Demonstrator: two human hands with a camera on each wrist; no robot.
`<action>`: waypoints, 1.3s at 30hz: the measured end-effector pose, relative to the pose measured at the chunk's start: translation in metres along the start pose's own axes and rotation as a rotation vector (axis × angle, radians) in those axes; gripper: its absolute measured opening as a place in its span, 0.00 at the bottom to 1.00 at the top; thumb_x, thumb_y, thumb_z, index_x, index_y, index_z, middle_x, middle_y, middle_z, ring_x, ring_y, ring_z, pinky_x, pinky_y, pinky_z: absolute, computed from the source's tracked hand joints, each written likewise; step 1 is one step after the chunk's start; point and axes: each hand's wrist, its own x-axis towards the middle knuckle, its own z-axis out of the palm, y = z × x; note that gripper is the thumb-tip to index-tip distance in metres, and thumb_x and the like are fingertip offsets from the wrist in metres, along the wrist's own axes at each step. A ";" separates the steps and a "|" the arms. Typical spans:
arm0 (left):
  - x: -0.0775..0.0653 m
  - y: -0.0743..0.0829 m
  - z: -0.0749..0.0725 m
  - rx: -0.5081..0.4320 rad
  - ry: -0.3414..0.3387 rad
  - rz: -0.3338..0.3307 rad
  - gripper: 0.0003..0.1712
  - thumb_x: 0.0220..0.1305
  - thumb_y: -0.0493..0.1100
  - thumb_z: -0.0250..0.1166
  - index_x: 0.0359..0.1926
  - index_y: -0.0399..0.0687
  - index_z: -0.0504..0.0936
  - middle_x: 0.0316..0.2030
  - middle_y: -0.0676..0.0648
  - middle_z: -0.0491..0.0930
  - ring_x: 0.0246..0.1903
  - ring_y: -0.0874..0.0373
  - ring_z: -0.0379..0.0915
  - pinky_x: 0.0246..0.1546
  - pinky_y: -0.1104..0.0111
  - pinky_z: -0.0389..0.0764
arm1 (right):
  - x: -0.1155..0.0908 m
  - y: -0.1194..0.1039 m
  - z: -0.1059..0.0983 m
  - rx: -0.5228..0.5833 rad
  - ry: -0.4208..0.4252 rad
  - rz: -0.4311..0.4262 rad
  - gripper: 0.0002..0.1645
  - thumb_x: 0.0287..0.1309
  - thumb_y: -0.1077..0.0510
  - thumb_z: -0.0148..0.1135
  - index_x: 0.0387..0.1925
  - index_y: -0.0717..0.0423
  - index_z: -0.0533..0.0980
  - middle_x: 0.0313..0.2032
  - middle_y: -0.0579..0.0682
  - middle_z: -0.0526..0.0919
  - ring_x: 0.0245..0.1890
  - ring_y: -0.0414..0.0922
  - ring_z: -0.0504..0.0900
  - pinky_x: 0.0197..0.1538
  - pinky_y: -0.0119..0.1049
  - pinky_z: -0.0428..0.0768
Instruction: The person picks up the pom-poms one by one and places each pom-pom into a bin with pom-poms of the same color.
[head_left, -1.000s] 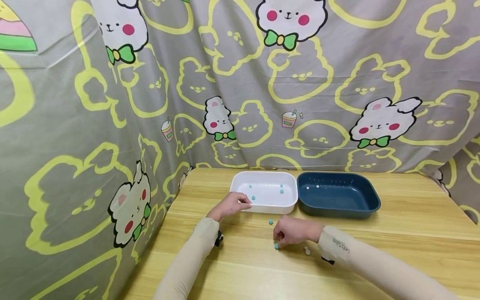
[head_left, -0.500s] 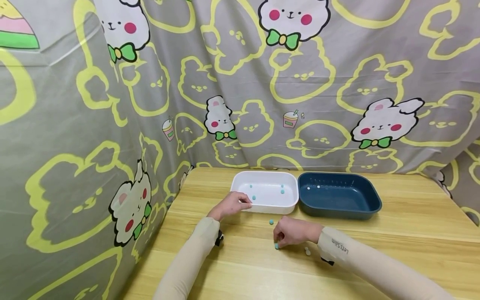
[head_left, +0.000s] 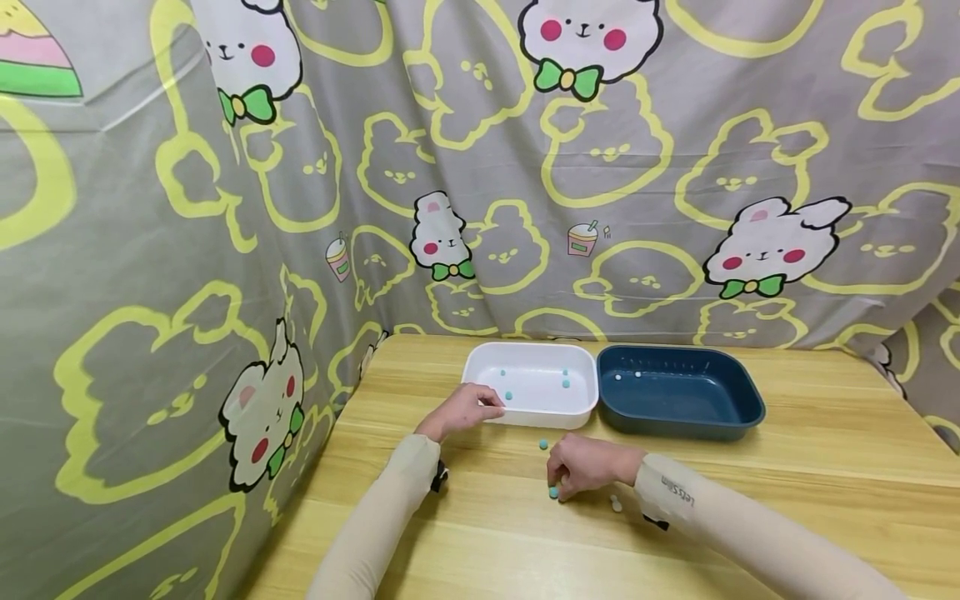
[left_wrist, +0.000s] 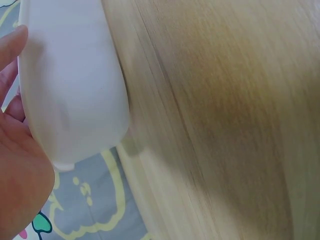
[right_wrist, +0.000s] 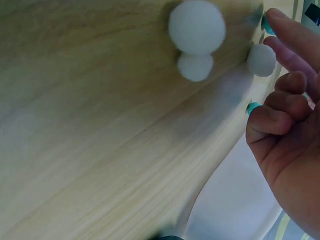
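Grip: the right hand [head_left: 591,463] rests knuckles-up on the table, fingers curled down over a teal ball [head_left: 552,492] at its fingertips; whether the ball is actually pinched cannot be told, since the right wrist view shows curled fingers [right_wrist: 272,120] with only a sliver of teal beside them. The left hand [head_left: 459,410] lies against the near left corner of the white tray, its fingers touching the outer wall; in the left wrist view the fingers look relaxed against the tray wall [left_wrist: 75,100] rather than wrapped round it.

Setting, largest to smallest: a grey curtain [head_left: 480,167] printed with rabbits hangs behind and to the left of a wooden table [head_left: 787,467]. On the table stand a dark blue tray [head_left: 678,427] and a white tray [head_left: 480,362], side by side and touching, the blue one to the right. Small white balls [head_left: 627,376] lie in the blue tray; teal balls [head_left: 508,395] lie in the white one. On the bare wood, a second teal ball [head_left: 543,444] sits between the right hand and the white tray, and white balls [head_left: 616,503] lie just beside the right wrist.
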 end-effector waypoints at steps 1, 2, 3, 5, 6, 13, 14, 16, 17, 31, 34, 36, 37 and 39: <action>0.000 0.000 0.000 0.004 0.000 0.002 0.05 0.62 0.43 0.65 0.31 0.52 0.85 0.29 0.59 0.80 0.34 0.64 0.72 0.36 0.69 0.73 | 0.000 0.000 0.000 0.003 -0.003 0.003 0.05 0.48 0.54 0.73 0.28 0.46 0.84 0.25 0.32 0.76 0.25 0.30 0.69 0.30 0.24 0.72; 0.000 0.001 0.000 0.007 0.001 0.003 0.05 0.62 0.43 0.65 0.31 0.52 0.85 0.29 0.59 0.80 0.34 0.64 0.72 0.36 0.69 0.73 | 0.000 0.000 0.000 0.006 -0.005 0.007 0.04 0.48 0.54 0.73 0.28 0.46 0.84 0.25 0.32 0.76 0.25 0.30 0.70 0.30 0.24 0.72; 0.000 0.001 0.000 0.011 0.002 0.005 0.05 0.62 0.43 0.65 0.31 0.52 0.85 0.29 0.59 0.80 0.34 0.64 0.72 0.35 0.69 0.73 | 0.000 0.000 0.000 0.009 -0.008 0.012 0.04 0.48 0.54 0.73 0.28 0.45 0.84 0.25 0.32 0.77 0.26 0.31 0.70 0.31 0.24 0.72; 0.000 0.002 0.000 0.017 0.003 0.005 0.05 0.62 0.44 0.65 0.31 0.52 0.85 0.29 0.59 0.80 0.34 0.64 0.72 0.35 0.69 0.73 | 0.000 0.000 0.000 0.019 -0.010 0.023 0.04 0.48 0.55 0.73 0.28 0.45 0.83 0.25 0.32 0.77 0.26 0.31 0.70 0.31 0.25 0.72; 0.000 0.002 0.000 0.017 0.004 0.004 0.05 0.62 0.44 0.65 0.31 0.52 0.85 0.30 0.59 0.80 0.35 0.64 0.72 0.35 0.69 0.73 | 0.000 -0.001 -0.001 0.021 -0.009 0.025 0.04 0.48 0.55 0.73 0.28 0.45 0.83 0.25 0.32 0.77 0.26 0.31 0.70 0.31 0.25 0.72; 0.001 0.002 0.000 0.013 -0.004 0.015 0.05 0.61 0.44 0.66 0.30 0.52 0.85 0.30 0.58 0.80 0.35 0.64 0.73 0.37 0.69 0.73 | 0.001 0.001 0.003 0.041 0.001 0.022 0.05 0.46 0.56 0.74 0.27 0.45 0.83 0.24 0.32 0.77 0.26 0.31 0.71 0.31 0.25 0.72; 0.001 0.002 -0.001 0.017 -0.004 0.019 0.05 0.61 0.44 0.66 0.30 0.52 0.86 0.30 0.58 0.80 0.35 0.64 0.73 0.37 0.69 0.73 | 0.001 0.002 0.003 0.042 0.004 0.017 0.05 0.46 0.56 0.74 0.27 0.45 0.83 0.23 0.32 0.77 0.26 0.31 0.71 0.31 0.25 0.72; 0.000 0.002 -0.001 0.025 -0.003 0.028 0.05 0.61 0.44 0.66 0.30 0.52 0.86 0.30 0.58 0.81 0.36 0.63 0.73 0.37 0.69 0.73 | 0.002 0.003 0.005 0.045 0.010 0.006 0.06 0.45 0.57 0.74 0.27 0.45 0.83 0.23 0.31 0.78 0.26 0.31 0.71 0.31 0.24 0.72; 0.000 0.002 -0.001 0.025 -0.004 0.026 0.05 0.61 0.45 0.66 0.30 0.52 0.85 0.30 0.58 0.80 0.36 0.63 0.73 0.37 0.69 0.73 | 0.003 0.004 0.005 0.045 0.012 0.000 0.06 0.45 0.57 0.74 0.27 0.45 0.83 0.23 0.31 0.78 0.25 0.31 0.71 0.30 0.24 0.72; -0.001 0.001 -0.001 0.012 -0.005 0.012 0.04 0.61 0.44 0.65 0.31 0.53 0.86 0.30 0.59 0.80 0.36 0.64 0.73 0.37 0.69 0.73 | 0.003 0.007 0.003 0.155 0.007 0.031 0.04 0.47 0.59 0.73 0.27 0.47 0.83 0.22 0.32 0.77 0.24 0.30 0.69 0.29 0.25 0.70; -0.001 0.001 0.000 0.006 -0.004 0.004 0.04 0.62 0.44 0.65 0.31 0.54 0.86 0.30 0.59 0.80 0.36 0.63 0.73 0.37 0.68 0.73 | 0.003 0.007 0.003 0.202 0.015 0.031 0.04 0.47 0.60 0.73 0.27 0.49 0.83 0.19 0.34 0.76 0.22 0.29 0.68 0.26 0.24 0.67; -0.001 0.001 0.000 0.006 -0.004 0.000 0.04 0.62 0.44 0.65 0.30 0.54 0.85 0.30 0.59 0.80 0.36 0.63 0.73 0.38 0.68 0.74 | 0.003 0.008 0.003 0.223 0.022 0.024 0.04 0.47 0.61 0.73 0.27 0.49 0.83 0.18 0.35 0.75 0.21 0.29 0.67 0.26 0.23 0.65; -0.001 0.001 0.000 0.008 -0.004 -0.002 0.04 0.62 0.44 0.65 0.30 0.54 0.86 0.30 0.60 0.80 0.36 0.63 0.73 0.37 0.68 0.74 | 0.003 0.009 0.003 0.225 0.025 0.019 0.05 0.46 0.61 0.73 0.27 0.49 0.83 0.18 0.35 0.74 0.21 0.29 0.67 0.25 0.23 0.65; -0.001 0.001 0.000 0.008 -0.006 -0.006 0.04 0.62 0.44 0.66 0.30 0.54 0.86 0.30 0.59 0.80 0.35 0.63 0.73 0.37 0.69 0.74 | 0.004 0.010 0.004 0.227 0.029 0.012 0.05 0.46 0.61 0.73 0.27 0.49 0.83 0.17 0.34 0.73 0.21 0.28 0.66 0.25 0.23 0.64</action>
